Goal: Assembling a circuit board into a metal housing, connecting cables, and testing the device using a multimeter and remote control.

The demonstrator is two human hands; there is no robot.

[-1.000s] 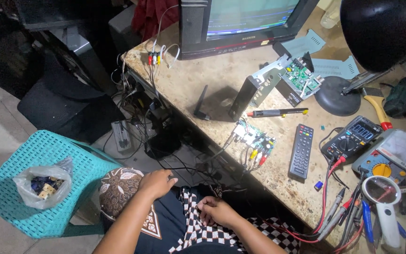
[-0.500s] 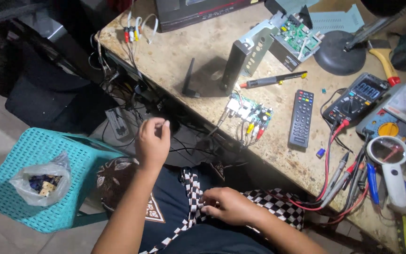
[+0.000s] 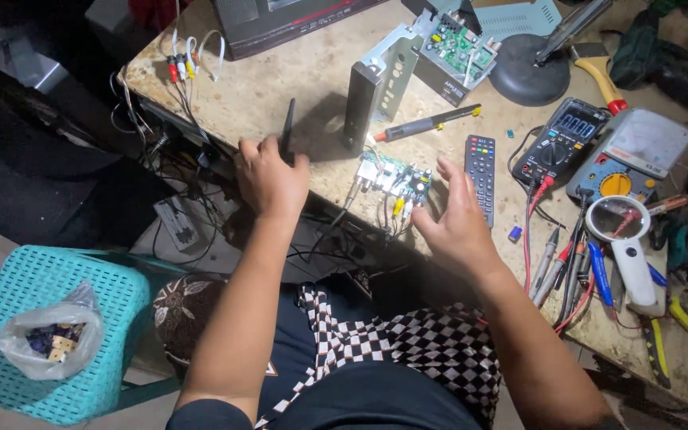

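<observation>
Since the earlier frame both hands have been raised from the lap to the bench edge. In the head view, the left hand (image 3: 268,179) is set at the base of a black antenna (image 3: 287,131), its fingers curled about it; whether it is firmly pinched cannot be told. The right hand (image 3: 457,219) is held with fingers spread, just beside the small board (image 3: 396,179), which lies at the bench edge between the hands, left of the remote (image 3: 481,177). The board is best lifted by its edges, with its dangling leads kept free of snagging.
</observation>
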